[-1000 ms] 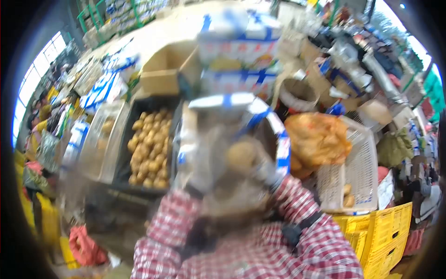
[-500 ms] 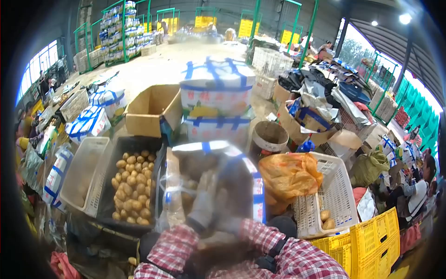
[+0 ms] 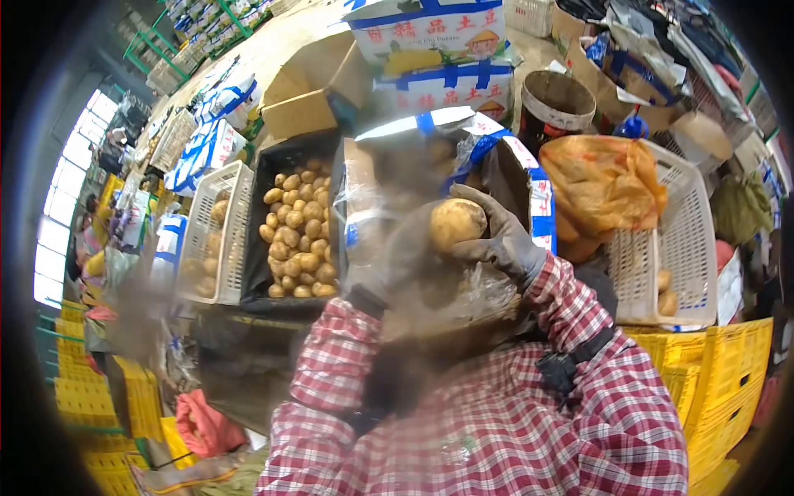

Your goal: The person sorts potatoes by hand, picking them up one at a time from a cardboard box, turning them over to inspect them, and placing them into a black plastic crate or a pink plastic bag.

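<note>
My right hand [image 3: 514,245], in a grey glove, grips a large potato [image 3: 457,225] between thumb and fingers. It is above the open carton [image 3: 542,202], which has white flaps and blue tape and stands in front of me. Clear plastic [image 3: 490,289] lies crumpled at the carton's near side. My left hand [image 3: 382,266] is by the carton's left side, its fingers smeared by a blurred patch in the picture. Dim potatoes [image 3: 441,150] show at the back inside the carton.
Left of the carton is a black-lined bin of potatoes [image 3: 299,223], then a white crate [image 3: 240,240] with several more. On the right, an orange mesh bag [image 3: 600,194] hangs over another white crate [image 3: 699,273]. Behind stand printed cartons [image 3: 430,37] and a bucket [image 3: 556,103].
My view has tilted downward. Both hands were low over the carton; now my right hand is farther right, clearly holding up a potato. My left hand has become blurred.
</note>
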Tool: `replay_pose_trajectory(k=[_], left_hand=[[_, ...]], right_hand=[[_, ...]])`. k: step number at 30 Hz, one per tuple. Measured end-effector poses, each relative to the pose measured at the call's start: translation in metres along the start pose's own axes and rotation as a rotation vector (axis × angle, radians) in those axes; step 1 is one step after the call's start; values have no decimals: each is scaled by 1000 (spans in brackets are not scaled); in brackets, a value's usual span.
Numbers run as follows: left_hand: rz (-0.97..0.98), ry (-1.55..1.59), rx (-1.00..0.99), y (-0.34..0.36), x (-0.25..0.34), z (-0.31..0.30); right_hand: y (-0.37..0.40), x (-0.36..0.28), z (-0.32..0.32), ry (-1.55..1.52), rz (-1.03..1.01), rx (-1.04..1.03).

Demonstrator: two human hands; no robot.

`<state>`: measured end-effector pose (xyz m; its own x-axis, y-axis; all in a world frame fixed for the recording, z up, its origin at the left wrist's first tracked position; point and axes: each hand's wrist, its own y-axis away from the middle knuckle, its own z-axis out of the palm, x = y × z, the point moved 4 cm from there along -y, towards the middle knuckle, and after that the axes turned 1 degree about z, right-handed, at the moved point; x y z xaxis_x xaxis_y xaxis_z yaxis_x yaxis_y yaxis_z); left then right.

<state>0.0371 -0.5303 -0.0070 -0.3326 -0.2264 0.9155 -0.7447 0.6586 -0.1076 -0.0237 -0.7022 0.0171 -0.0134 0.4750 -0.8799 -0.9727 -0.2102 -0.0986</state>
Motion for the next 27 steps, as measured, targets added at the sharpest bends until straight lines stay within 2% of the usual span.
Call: replay_pose_trajectory(k=[2, 3, 6, 9, 12, 14, 15, 16, 18, 19, 20, 21, 22, 24, 25, 27], left_hand=[[16, -10, 66, 2, 33, 3], [-170, 235, 17, 3, 26, 5], [-132, 488, 70, 3, 38, 10], [-188, 544, 24, 1, 41, 11], [-169, 407, 72, -1, 30, 7], [-60, 294, 50, 3, 12, 10], [-41, 272, 46, 0, 2, 10], [-121, 410, 26, 0, -5, 15], [-484, 926, 22, 10, -15, 25], [-572, 1034, 46, 14, -16, 30], [-531, 1106, 36, 14, -16, 31], [-277, 869, 7, 8, -13, 35], [-39, 631, 38, 5, -11, 38], [-133, 557, -52, 3, 12, 26], [-172, 656, -75, 2, 14, 25], [-165, 699, -97, 6, 23, 21]], right_hand=[[-1, 3, 4, 6, 2, 16], [-1, 4, 5, 16, 7, 22], [-3, 6, -3, -183, 119, 63], [-5, 10, -14, -303, 139, 188], [-8, 5, -20, 592, -226, 159], [-4, 12, -10, 668, -301, 129], [-1, 7, -10, 762, -220, 208], [-2, 10, -13, 786, -368, 168], [-3, 28, -19, 558, -216, 257], [-4, 27, -21, 569, -134, 294], [-5, 27, -23, 578, -52, 329], [-7, 27, -25, 586, 31, 361], [-5, 34, -16, 126, 94, 409], [0, 7, 10, 404, -191, 333], [3, 0, 18, 537, -315, 324], [6, 3, 19, 787, -470, 361]])
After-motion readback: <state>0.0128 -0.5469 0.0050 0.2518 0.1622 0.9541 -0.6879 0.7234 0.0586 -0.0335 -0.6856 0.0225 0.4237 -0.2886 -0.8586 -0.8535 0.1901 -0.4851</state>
